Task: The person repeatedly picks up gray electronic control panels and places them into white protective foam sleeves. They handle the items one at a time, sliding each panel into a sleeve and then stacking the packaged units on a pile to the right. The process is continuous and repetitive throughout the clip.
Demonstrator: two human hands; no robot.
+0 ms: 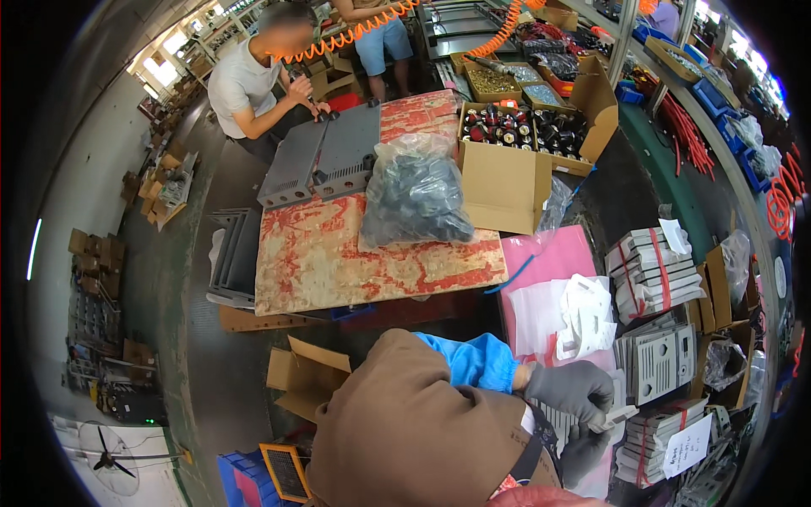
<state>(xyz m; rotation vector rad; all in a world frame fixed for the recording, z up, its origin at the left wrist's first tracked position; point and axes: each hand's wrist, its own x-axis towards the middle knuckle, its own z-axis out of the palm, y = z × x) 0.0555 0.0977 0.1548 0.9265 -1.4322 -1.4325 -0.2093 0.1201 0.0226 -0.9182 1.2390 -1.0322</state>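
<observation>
My left hand (574, 390), in a grey glove below a blue sleeve cuff, reaches across to the right side. Its fingers are closed on a small pale grey flat piece (622, 416). Just below it is my right hand (583, 455), also grey-gloved, with its fingers curled. What it grips is hidden by the left hand and my body. Under and beside the hands lies a slotted grey metal panel (551, 416) on pink foam sheeting (553, 251). White foam sheets (541, 317) with a white cut-out part (585, 317) lie beyond.
Strapped stacks of grey panels (649, 272) and slotted plates (663, 363) stand to the right. Ahead, a worn red-and-wood table (338, 262) bears a bag of dark parts (420, 194), an open carton (507, 186) and a grey housing (325, 152), where another person works.
</observation>
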